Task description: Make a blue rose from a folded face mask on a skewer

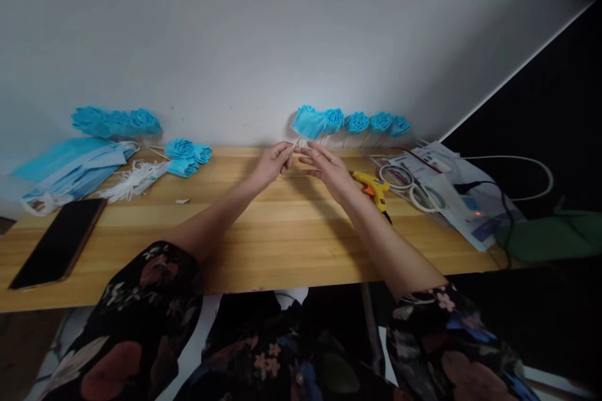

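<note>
Above the back of the table, my left hand (276, 160) is closed, its thumb and fingertips pinching a thin pale stem. At the top of that stem is a blue flower (307, 123) that looks made of face-mask fabric, tilted up against the wall. My right hand (328, 167) is beside it with fingers stretched and apart, the fingertips close to the stem; whether they touch it is unclear. Directly behind stand several finished-looking blue roses (357, 123) in a row. A yellow glue gun (374, 190) lies just right of my right hand.
On the left are stacked blue face masks (70, 166), white ear-loop strings (134, 180), more blue flowers (181, 151) and a black phone (59, 241). Coiled white cable (427, 198), a power strip (465, 203) with a red light, and papers lie right. The wall (235, 44) rises behind.
</note>
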The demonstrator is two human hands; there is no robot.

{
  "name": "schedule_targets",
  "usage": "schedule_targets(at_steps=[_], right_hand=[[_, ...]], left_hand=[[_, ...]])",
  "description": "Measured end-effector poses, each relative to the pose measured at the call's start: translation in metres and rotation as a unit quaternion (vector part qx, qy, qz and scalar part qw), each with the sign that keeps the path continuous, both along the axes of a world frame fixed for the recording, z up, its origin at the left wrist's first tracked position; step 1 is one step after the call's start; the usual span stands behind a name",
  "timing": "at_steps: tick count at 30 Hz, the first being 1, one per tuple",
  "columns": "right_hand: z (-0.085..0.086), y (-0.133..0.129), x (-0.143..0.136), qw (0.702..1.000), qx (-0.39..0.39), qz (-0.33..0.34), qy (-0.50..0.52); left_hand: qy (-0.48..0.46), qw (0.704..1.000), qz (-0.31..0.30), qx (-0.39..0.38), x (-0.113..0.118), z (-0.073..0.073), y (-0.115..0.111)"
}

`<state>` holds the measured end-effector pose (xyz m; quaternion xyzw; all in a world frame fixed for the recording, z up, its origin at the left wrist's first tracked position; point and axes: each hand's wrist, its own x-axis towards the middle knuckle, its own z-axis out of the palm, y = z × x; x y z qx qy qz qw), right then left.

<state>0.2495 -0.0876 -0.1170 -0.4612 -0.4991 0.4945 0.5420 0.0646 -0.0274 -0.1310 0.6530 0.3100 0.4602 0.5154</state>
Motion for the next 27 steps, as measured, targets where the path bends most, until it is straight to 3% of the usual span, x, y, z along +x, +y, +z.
schedule_targets(at_steps=[4, 9, 15, 19, 23, 27], right_hand=[[-0.005, 0.006, -0.011, 0.998, 0.05, 0.032, -0.025], [0.001, 0.011, -0.011, 0.995, 0.061, 0.047, -0.058], [0.006, 0.009, 0.001, 0.989, 0.093, -0.053, -0.099], [0.014, 0.006, 0.009, 0.981, 0.109, -0.13, -0.097], [0.035, -0.014, 0.013, 0.97, 0.147, -0.174, -0.087], [0.054, -0.061, 0.025, 0.975, 0.125, -0.112, -0.146]], left_hand=[[-0.002, 0.998, -0.057, -0.028, 0.016, -0.008, -0.011], [-0.006, 0.997, -0.071, -0.016, 0.026, -0.009, -0.009], [-0.024, 0.997, -0.069, -0.031, 0.026, -0.008, -0.01], [-0.024, 0.998, -0.017, -0.054, 0.022, -0.01, -0.01], [-0.022, 0.997, 0.048, -0.048, 0.018, -0.01, -0.003], [-0.036, 0.998, 0.044, 0.011, 0.017, -0.003, 0.009]])
